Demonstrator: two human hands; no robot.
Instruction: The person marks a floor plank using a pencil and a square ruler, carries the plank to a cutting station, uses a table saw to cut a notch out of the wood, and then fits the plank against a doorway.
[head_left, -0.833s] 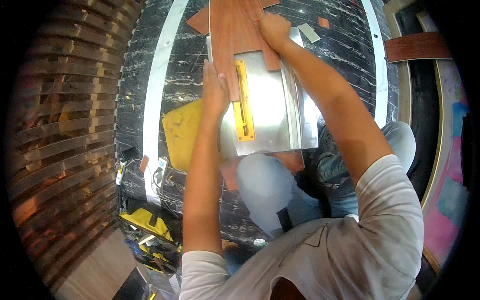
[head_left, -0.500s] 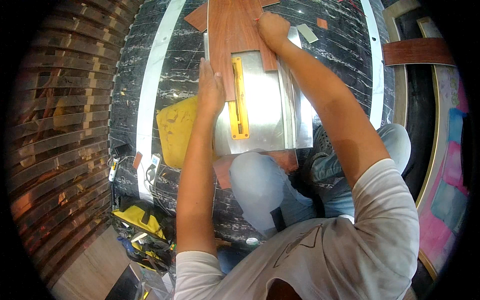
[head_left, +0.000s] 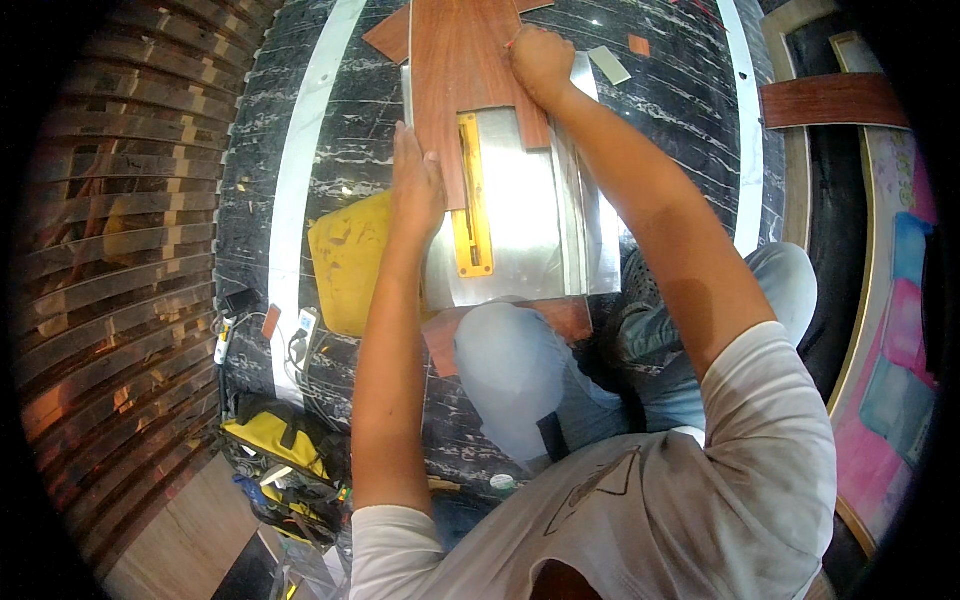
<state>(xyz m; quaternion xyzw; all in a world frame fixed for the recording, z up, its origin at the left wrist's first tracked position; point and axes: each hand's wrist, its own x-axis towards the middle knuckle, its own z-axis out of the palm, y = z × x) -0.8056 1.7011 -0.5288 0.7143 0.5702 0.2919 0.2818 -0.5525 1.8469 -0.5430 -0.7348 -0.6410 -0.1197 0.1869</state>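
A reddish-brown wood floor plank with a rectangular notch in its near end lies on a silvery metal saw table. Its two prongs straddle part of the yellow slotted insert, the left prong reaching nearer to me. My left hand is open, with fingers straight and together along the plank's left edge. On the right edge, farther away, my right hand is closed with its fingers curled at the plank. A small red tip shows by those fingertips; I cannot make out what it is.
A yellow housing stands left of the metal table. At lower left are a yellow-and-black tool bag and a white power strip with cables. Offcuts, including a pale one, lie on the black marbled floor. Another plank is at right.
The plank has slid slightly toward me over the metal table, and both hands have moved with it. My grip looks the same, and the whole view has shifted a little.
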